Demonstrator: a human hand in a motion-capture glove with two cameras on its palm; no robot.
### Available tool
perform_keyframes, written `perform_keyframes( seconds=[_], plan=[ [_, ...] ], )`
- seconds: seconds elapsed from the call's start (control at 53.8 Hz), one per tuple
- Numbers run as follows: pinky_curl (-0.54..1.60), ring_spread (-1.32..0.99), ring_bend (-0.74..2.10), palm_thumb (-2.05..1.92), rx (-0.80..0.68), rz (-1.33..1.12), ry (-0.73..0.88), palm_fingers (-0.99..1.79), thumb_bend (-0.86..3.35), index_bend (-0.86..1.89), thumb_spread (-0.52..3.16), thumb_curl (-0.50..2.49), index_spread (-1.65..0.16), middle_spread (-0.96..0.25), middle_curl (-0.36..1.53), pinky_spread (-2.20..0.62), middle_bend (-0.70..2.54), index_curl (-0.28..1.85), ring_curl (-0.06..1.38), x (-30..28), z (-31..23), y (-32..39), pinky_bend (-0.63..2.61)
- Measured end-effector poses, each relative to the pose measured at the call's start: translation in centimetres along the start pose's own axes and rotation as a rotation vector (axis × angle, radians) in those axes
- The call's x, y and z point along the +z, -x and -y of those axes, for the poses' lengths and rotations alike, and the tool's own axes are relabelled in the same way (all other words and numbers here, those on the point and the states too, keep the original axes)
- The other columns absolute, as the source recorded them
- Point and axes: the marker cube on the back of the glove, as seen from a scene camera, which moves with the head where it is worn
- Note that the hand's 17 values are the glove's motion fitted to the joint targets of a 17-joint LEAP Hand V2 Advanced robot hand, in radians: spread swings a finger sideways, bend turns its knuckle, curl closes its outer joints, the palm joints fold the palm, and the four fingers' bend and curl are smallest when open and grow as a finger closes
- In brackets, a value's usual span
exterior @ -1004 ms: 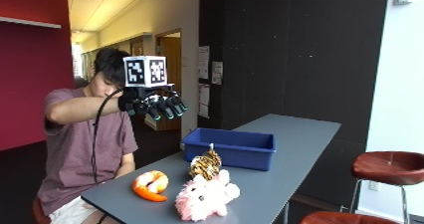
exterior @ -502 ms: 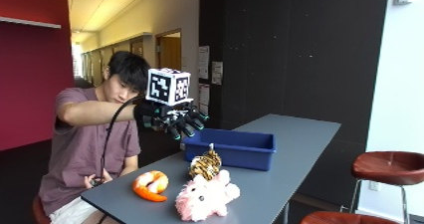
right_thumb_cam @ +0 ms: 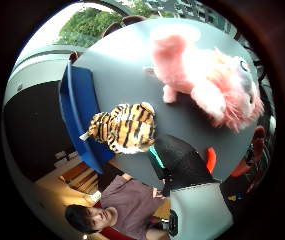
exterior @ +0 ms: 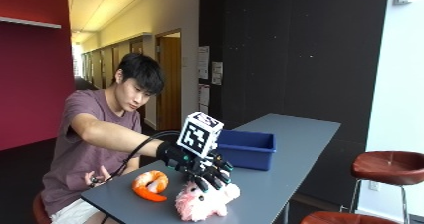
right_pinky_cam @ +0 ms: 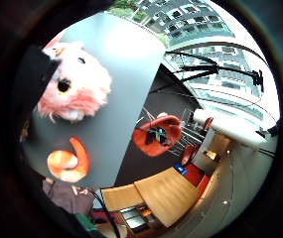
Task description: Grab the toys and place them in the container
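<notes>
From outside, the black-gloved right hand [exterior: 202, 170] reaches out over the grey table [exterior: 291, 164] — fingers spread, holding nothing, just above the fluffy pink plush toy [exterior: 199, 204]. Thumb-side palm view: a striped tiger plush [right_thumb_cam: 124, 127] lies beside the blue plastic bin [right_thumb_cam: 79, 115].

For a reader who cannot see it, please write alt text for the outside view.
A seated person reaches the gloved right hand, fingers spread downward, over a pink plush toy lying on a grey table. An orange shrimp toy lies beside the plush, and a blue container stands behind the hand.
</notes>
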Motion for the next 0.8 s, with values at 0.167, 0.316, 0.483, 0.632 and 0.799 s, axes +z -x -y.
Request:
perform_keyframes(
  seconds=[0.167, 0.316, 0.483, 0.632, 0.799],
  plan=[
    [0.36, 0.04, 0.37, 0.14, 0.051, -0.061, 0.07, -0.26, -0.01, 0.0, 1.2, 0.3, -0.16, 0.09, 0.23, 0.04, 0.1, 0.07, 0.22, 3.5, 3.7, -0.7, 0.93],
    [0.41, 0.04, 0.56, 0.19, 0.067, -0.026, 0.12, -0.05, 0.0, 0.04, 1.17, 0.32, -0.17, 0.08, 0.22, 0.04, 0.14, 0.07, 0.27, 4.6, 5.2, -1.1, 1.09],
    [0.41, 0.0, 0.75, 0.24, 0.058, -0.061, 0.111, 0.02, -0.01, 0.09, 1.14, 0.34, -0.21, 0.03, 0.26, 0.01, 0.22, 0.09, 0.32, 5.1, 5.4, -0.9, 1.16],
    [0.42, -0.03, 0.81, 0.26, 0.063, -0.048, 0.082, 0.0, -0.02, 0.11, 1.12, 0.34, -0.22, 0.01, 0.3, -0.01, 0.26, 0.11, 0.35, 5.5, 5.1, -0.7, 1.21],
    [0.4, -0.05, 0.78, 0.26, 0.069, -0.043, 0.052, 0.02, -0.02, 0.19, 1.11, 0.34, -0.25, -0.03, 0.33, -0.03, 0.27, 0.17, 0.33, 5.7, 4.7, -0.7, 1.2]
  ],
)
